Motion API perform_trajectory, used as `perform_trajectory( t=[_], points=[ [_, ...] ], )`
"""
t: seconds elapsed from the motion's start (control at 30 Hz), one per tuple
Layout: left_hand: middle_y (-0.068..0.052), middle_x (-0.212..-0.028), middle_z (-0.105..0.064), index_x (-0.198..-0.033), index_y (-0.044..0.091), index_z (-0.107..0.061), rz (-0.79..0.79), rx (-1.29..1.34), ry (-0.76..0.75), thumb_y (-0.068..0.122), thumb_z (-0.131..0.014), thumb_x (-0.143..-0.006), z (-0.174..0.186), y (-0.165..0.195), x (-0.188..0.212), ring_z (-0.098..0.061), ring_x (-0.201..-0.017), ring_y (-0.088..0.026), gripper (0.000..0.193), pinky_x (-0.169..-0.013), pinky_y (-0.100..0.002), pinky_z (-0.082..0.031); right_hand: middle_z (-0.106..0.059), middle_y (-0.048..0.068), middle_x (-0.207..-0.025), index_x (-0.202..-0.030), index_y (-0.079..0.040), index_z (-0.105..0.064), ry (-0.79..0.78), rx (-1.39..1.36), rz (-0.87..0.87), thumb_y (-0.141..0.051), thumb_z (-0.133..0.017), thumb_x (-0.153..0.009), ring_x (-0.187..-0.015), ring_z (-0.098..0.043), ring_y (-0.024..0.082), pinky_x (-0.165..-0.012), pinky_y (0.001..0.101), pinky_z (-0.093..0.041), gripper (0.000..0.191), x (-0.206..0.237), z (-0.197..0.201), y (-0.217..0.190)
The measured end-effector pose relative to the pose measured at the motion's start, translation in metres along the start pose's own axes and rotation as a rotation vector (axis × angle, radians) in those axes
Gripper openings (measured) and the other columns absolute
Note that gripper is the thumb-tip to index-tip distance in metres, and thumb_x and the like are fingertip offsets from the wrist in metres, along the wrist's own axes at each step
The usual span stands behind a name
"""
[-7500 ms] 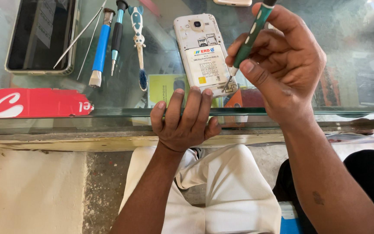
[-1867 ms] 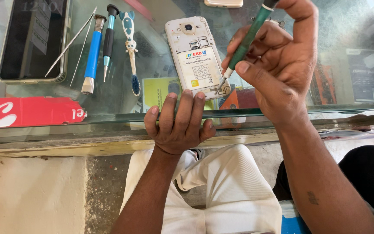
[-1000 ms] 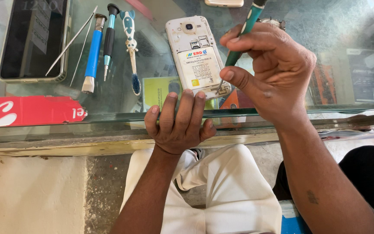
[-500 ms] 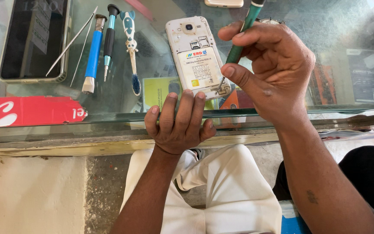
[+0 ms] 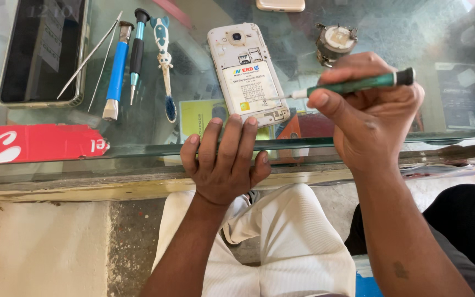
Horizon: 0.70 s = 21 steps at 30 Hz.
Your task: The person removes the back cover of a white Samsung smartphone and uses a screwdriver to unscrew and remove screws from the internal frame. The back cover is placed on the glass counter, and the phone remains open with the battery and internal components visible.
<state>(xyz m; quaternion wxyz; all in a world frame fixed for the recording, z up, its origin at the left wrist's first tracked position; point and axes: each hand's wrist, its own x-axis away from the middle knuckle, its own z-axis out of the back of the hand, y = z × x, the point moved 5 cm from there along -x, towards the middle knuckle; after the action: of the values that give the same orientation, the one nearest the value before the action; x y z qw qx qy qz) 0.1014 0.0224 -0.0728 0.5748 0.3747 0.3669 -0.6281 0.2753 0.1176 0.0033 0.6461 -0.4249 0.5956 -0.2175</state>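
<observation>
So the phone (image 5: 251,74) lies back-open and lengthwise away on the glass counter (image 5: 138,129), left hand (image 5: 224,165) flat at its near end, right hand (image 5: 372,118) pinching a green screwdriver (image 5: 358,85) lying sideways, tip aimed left at its right edge.

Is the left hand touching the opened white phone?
Touching. The head view shows the left hand's fingertips resting on the bottom edge of the back-off white phone.

Glass counter (image 5: 391,22) — opened phone (image 5: 249,74), brush (image 5: 116,71), tablet (image 5: 42,52).
</observation>
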Motion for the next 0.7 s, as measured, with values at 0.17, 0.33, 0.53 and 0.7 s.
perform_trajectory(
  t=[0.17,0.33,0.53,0.7],
  points=[
    [-0.006,-0.123,-0.063,-0.133,0.012,-0.072,0.139,0.177,-0.147,0.035,-0.061,-0.105,0.030,0.002,-0.030,-0.055,-0.121,-0.026,0.037,-0.107,-0.049,-0.031,-0.072,0.016,-0.091,-0.103,0.006,-0.074,0.082,-0.118,-0.034,-0.008,-0.083,-0.099,-0.066,-0.069,0.019,-0.055,0.0260,-0.057,0.017,0.022,0.028,0.003],
    [-0.010,-0.121,-0.062,-0.118,0.005,-0.075,0.191,0.319,-0.239,0.019,-0.074,-0.098,0.047,0.001,-0.065,-0.056,-0.116,-0.031,0.025,-0.102,-0.050,-0.037,-0.074,0.020,-0.095,-0.117,0.007,-0.071,0.063,-0.114,-0.027,-0.016,-0.075,-0.111,-0.077,-0.076,0.025,-0.068,0.0349,-0.066,0.024,0.033,0.022,-0.005],
    [-0.010,-0.102,-0.066,-0.094,0.000,-0.073,0.094,0.514,-0.383,0.004,-0.073,-0.091,0.043,-0.003,-0.094,-0.062,-0.103,-0.027,0.005,-0.092,-0.043,-0.050,-0.073,0.023,-0.094,-0.116,0.012,-0.068,0.057,-0.034,-0.063,-0.005,-0.072,-0.113,-0.081,-0.077,0.028,-0.075,0.0384,-0.068,0.018,0.030,0.015,-0.012],
    [-0.010,-0.083,-0.067,-0.076,0.003,-0.072,0.017,0.376,-0.485,0.002,-0.073,-0.076,0.037,0.001,-0.111,-0.064,-0.087,-0.027,0.002,-0.080,-0.043,-0.052,-0.072,0.022,-0.091,-0.113,0.012,-0.068,0.060,-0.028,-0.065,-0.003,-0.071,-0.112,-0.078,-0.076,0.028,-0.072,0.0375,-0.068,0.016,0.029,0.013,-0.011]
  ],
)
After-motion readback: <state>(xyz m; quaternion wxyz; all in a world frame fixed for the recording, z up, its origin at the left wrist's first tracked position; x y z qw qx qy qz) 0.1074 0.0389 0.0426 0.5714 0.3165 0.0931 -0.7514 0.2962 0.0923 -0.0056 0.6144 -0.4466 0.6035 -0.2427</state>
